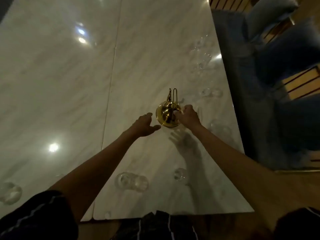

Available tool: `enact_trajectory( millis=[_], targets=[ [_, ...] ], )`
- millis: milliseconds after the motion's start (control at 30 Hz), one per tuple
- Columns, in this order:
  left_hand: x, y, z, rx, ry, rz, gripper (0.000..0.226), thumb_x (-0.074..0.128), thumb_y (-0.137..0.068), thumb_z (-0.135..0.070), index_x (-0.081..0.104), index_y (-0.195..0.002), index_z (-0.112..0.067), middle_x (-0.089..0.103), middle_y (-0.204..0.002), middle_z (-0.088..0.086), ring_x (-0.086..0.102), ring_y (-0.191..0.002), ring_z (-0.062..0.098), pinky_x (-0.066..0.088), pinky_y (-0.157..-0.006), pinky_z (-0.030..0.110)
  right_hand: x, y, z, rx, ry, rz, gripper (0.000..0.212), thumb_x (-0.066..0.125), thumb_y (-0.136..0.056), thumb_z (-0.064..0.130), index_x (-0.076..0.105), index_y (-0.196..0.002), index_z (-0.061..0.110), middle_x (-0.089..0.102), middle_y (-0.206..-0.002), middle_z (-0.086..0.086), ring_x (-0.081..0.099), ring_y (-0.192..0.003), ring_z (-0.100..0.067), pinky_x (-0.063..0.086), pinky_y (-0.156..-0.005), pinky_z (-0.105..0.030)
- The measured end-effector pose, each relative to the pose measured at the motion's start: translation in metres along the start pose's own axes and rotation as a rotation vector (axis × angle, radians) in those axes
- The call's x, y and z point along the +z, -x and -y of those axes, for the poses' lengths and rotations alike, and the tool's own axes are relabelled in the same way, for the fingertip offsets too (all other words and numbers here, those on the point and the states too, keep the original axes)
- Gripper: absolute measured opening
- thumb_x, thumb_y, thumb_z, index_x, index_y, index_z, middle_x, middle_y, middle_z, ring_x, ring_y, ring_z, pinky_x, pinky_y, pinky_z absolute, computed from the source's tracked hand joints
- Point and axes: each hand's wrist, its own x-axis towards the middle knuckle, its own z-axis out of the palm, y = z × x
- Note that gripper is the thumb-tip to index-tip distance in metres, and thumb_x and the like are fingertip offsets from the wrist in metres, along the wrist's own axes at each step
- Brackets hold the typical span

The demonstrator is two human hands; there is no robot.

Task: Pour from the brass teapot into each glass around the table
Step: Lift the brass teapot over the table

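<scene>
**A:** From the head camera, where does the brass teapot (168,116) sit?

**B:** On the white marble table (60,75), toward its right-hand side, straight ahead of both arms. The right hand (187,116) is on it: the fingers curl in at the pot's top, by the lid or the foot of the handle. Which of the two they pinch I cannot tell; the fingertips are hidden against the brass.

**A:** And the left hand (144,125)?

**B:** Just beside the pot on its left, not touching, fingers loose and holding nothing.

**A:** Which way does the pot point?

**B:** The spout (169,95) points away from the person, up the table. The tall wire handle (174,96) appears beside it, looping over the lid. So the pot's long axis runs near to far, roughly in line with the forearms.

**A:** Then the glasses?

**B:** Faint, clear ones. A near pair (132,181) and a single glass (179,174) lie close to the body; others (210,92) run along the right edge beyond the pot. My judgement: the right hand is nearer the handle, and the spout must swing right or back toward whichever glass comes first.
</scene>
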Motion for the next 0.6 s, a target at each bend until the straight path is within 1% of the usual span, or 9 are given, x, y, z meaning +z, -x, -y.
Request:
enact_trajectory(
  millis=[67,167,233,300,400,467,500,533,600],
  targets=[
    [0.002,-0.017,-0.01,-0.029,0.112,0.021,0.068,0.062,-0.104,-0.038,0.036,-0.157,-0.004,0.05,-0.153,0.02,0.051,-0.138,0.033,0.044,-0.107,0.04,0.002,-0.021,0.003,0.067,-0.089,0.012,0.062,0.064,-0.092,0.04,0.043,-0.138,0.003,0.058,-0.13,-0.013,0.056,-0.12,-0.03,0.047,-0.096,-0.039],
    [0.011,-0.04,-0.016,-0.091,0.237,0.021,0.057,0.058,-0.107,-0.03,0.04,-0.156,-0.007,0.05,-0.155,0.018,0.05,-0.14,0.031,0.043,-0.109,0.038,0.014,-0.052,0.001,0.093,-0.208,0.048,0.046,0.061,-0.091,0.04,0.06,-0.123,0.006,0.067,-0.117,-0.01,0.063,-0.111,-0.027,0.05,-0.089,-0.036],
    [0.017,-0.054,-0.016,-0.135,0.29,0.034,0.055,0.057,-0.107,-0.03,0.042,-0.155,-0.009,0.051,-0.154,0.017,0.051,-0.138,0.031,0.044,-0.108,0.038,0.025,-0.07,-0.001,0.105,-0.306,0.073,0.043,0.057,-0.089,0.042,0.065,-0.116,0.01,0.069,-0.112,-0.01,0.065,-0.108,-0.027,0.053,-0.091,-0.039],
    [0.026,-0.065,-0.013,-0.186,0.34,0.046,0.055,0.057,-0.106,-0.031,0.041,-0.155,-0.011,0.051,-0.154,0.016,0.051,-0.138,0.031,0.044,-0.106,0.038,0.033,-0.08,-0.002,0.12,-0.387,0.063,0.041,0.054,-0.091,0.042,0.067,-0.112,0.01,0.071,-0.106,-0.01,0.067,-0.101,-0.026,0.054,-0.093,-0.042],
    [0.034,-0.074,-0.012,-0.247,0.446,0.046,0.056,0.059,-0.105,-0.03,0.039,-0.155,-0.013,0.052,-0.153,0.014,0.051,-0.136,0.03,0.046,-0.098,0.035,0.041,-0.085,0.001,0.112,-0.473,0.04,0.031,0.05,-0.098,0.037,0.068,-0.101,0.012,0.069,-0.091,-0.006,0.064,-0.084,-0.02,0.053,-0.08,-0.035],
    [0.039,-0.081,-0.007,-0.258,0.515,0.039,0.056,0.059,-0.105,-0.031,0.039,-0.155,-0.014,0.053,-0.151,0.012,0.052,-0.136,0.029,0.044,-0.094,0.033,0.047,-0.088,0.001,0.109,-0.518,0.034,0.031,0.047,-0.1,0.04,0.065,-0.096,0.016,0.063,-0.079,-0.002,0.059,-0.072,-0.017,0.05,-0.073,-0.034],
    [0.041,-0.084,-0.005,-0.265,0.553,0.043,0.058,0.06,-0.105,-0.032,0.039,-0.155,-0.014,0.054,-0.151,0.011,0.052,-0.137,0.03,0.045,-0.096,0.034,0.049,-0.09,0.001,0.117,-0.531,0.03,0.033,0.045,-0.101,0.043,0.064,-0.097,0.016,0.059,-0.074,0.002,0.056,-0.066,-0.014,0.049,-0.069,-0.034],
    [0.042,-0.087,-0.004,-0.274,0.588,0.055,0.061,0.06,-0.104,-0.034,0.038,-0.157,-0.014,0.055,-0.15,0.012,0.053,-0.137,0.032,0.048,-0.098,0.038,0.052,-0.092,0.001,0.123,-0.542,0.025,0.036,0.044,-0.1,0.047,0.063,-0.099,0.016,0.056,-0.073,0.004,0.053,-0.064,-0.011,0.047,-0.068,-0.035],
    [0.044,-0.089,-0.001,-0.286,0.658,0.091,0.067,0.061,-0.103,-0.037,0.034,-0.159,-0.013,0.054,-0.151,0.016,0.051,-0.139,0.039,0.048,-0.107,0.046,0.057,-0.093,0.004,0.134,-0.544,-0.009,0.045,0.043,-0.095,0.056,0.063,-0.104,0.016,0.058,-0.083,0.005,0.054,-0.073,-0.012,0.049,-0.075,-0.042]
  ],
)
